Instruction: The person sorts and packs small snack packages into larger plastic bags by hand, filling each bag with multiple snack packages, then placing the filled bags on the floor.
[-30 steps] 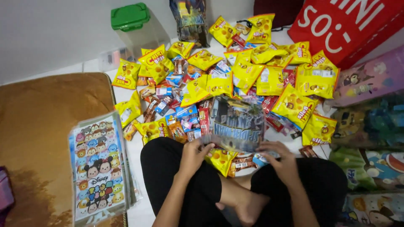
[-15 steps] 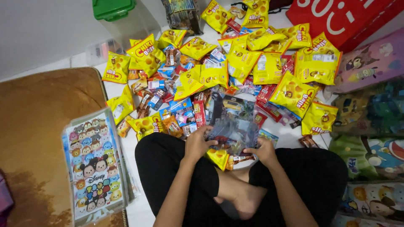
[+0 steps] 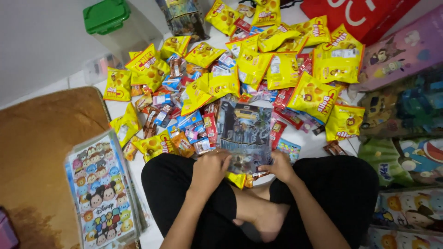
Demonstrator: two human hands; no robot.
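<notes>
You sit cross-legged on the floor, and both hands grip the near edge of a dark printed plastic bag (image 3: 246, 133) held out flat over your knees. Your left hand (image 3: 210, 169) is curled closed on the bag's lower left corner, fingers wrapped over the edge. Your right hand (image 3: 281, 167) pinches the lower right corner, thumb on top (how far its fingers close underneath you cannot tell, since the bag hides them). The bag spreads away from both grips, its far edge lying over the heap of snacks (image 3: 240, 78) beyond your hands: yellow puffed packets (image 3: 337, 60) mixed with small red and blue wrapped sweets (image 3: 184, 120). Just under the grip, between your knees, a yellow packet (image 3: 237, 179) pokes out. Well to the left of your left hand lies a stack of cartoon-print bags (image 3: 104, 189) on a brown rug (image 3: 41, 152). Beyond the heap, far from the grip, stands a clear container with a green lid (image 3: 105, 16).
</notes>
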